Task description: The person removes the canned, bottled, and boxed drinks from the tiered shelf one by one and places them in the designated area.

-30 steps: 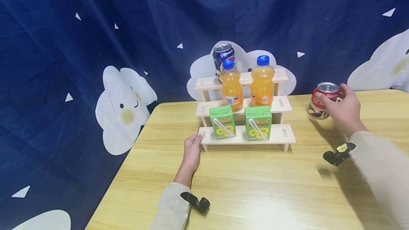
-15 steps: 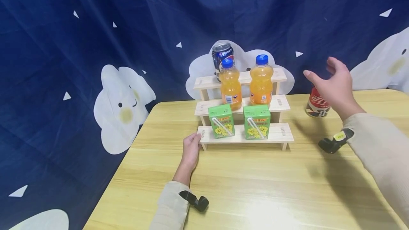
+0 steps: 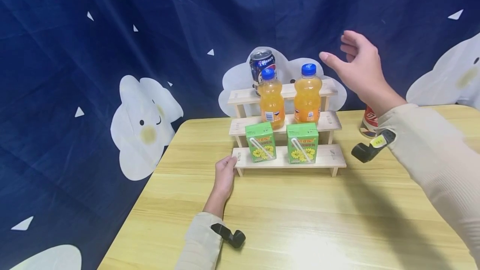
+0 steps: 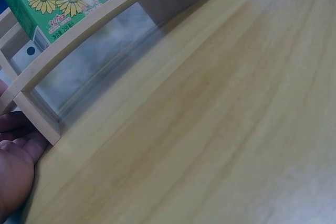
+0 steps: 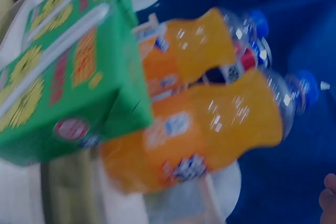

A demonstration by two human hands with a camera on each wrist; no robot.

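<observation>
A three-tier wooden display rack (image 3: 330,161) stands on the table. My left hand (image 3: 224,177) holds the left end of its lowest step; in the left wrist view the fingers (image 4: 21,145) reach under the board beside the leg. My right hand (image 3: 361,68) is raised in the air, right of the rack's top step, thumb and fingers apart with nothing between them. Two green juice boxes (image 3: 302,145) stand on the lowest step. Two orange soda bottles (image 3: 308,97) with blue caps occupy the middle step. A dark blue soda can (image 3: 258,68) is on the top step, partly behind the left bottle.
A red soda can (image 3: 369,123) stands on the table right of the rack, partly hidden by my right forearm. The wooden table (image 3: 285,216) backs onto a dark blue curtain (image 3: 180,20) with white clouds.
My right hand has let go of the red soda can, leaving it on the table, and moved up and left toward the rack's top step. My left hand stays at the rack.
</observation>
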